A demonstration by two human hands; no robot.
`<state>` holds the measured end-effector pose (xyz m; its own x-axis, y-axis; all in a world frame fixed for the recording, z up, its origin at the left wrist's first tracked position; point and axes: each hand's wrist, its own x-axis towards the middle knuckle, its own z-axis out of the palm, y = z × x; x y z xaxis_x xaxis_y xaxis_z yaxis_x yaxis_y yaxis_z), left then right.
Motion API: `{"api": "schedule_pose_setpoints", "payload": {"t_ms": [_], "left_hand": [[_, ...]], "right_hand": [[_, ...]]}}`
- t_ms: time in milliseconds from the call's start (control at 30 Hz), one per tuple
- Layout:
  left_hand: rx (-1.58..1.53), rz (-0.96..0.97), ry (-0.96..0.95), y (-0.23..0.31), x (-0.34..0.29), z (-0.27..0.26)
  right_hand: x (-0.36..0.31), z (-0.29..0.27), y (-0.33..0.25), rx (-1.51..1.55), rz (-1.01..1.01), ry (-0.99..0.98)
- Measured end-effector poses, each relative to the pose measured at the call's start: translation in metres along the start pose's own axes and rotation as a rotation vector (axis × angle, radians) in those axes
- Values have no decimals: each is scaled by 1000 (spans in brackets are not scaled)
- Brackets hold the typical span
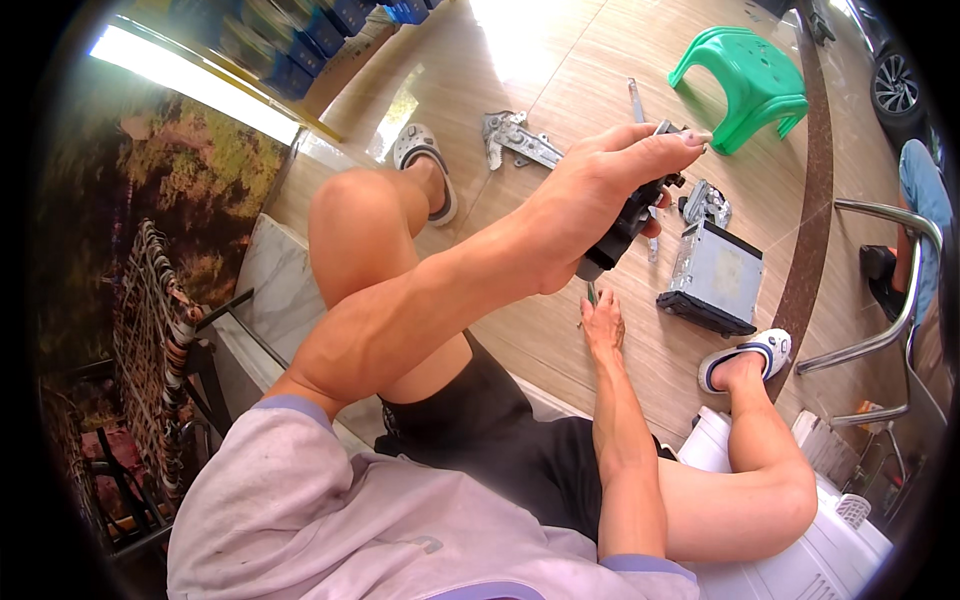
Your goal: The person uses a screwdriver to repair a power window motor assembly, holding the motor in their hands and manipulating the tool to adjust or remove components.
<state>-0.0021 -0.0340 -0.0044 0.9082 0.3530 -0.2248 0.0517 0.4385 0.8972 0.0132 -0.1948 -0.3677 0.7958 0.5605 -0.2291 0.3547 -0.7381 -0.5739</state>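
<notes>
My left hand [610,185] is stretched out over the floor, its fingers wrapped around a black plastic part [628,225] with a lighter grey lower end. The thumb lies along the top of this part, and the palm hides much of it. Lower down, near the floor, my right hand [603,322] has its fingers bent around a slim greenish tool [592,293], of which only a short length shows just below the black part. To the right of both hands, a silver box-shaped car stereo unit [715,275] with a black front lies on the floor.
Beyond my hands lie a metal window regulator [525,140], a small metal mechanism [706,205] and a flat metal strip [634,98]. A green plastic stool [745,80] stands at the far right. A chromed chair frame [915,290] and another person's leg [925,205] are at the right edge.
</notes>
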Motion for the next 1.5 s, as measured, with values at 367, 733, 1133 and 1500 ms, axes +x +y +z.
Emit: {"api": "schedule_pose_setpoints", "payload": {"t_ms": [367, 733, 1133, 1500], "left_hand": [[21, -30, 1, 3, -5, 1], [12, -3, 23, 6, -5, -2], [-13, -6, 11, 3, -5, -3], [-35, -18, 7, 5, -5, 0]], "right_hand": [[1, 7, 9, -26, -27, -39], [-30, 8, 13, -57, -69, -31], [-40, 10, 18, -71, -143, -37], [-39, 15, 30, -152, -214, -45]]}}
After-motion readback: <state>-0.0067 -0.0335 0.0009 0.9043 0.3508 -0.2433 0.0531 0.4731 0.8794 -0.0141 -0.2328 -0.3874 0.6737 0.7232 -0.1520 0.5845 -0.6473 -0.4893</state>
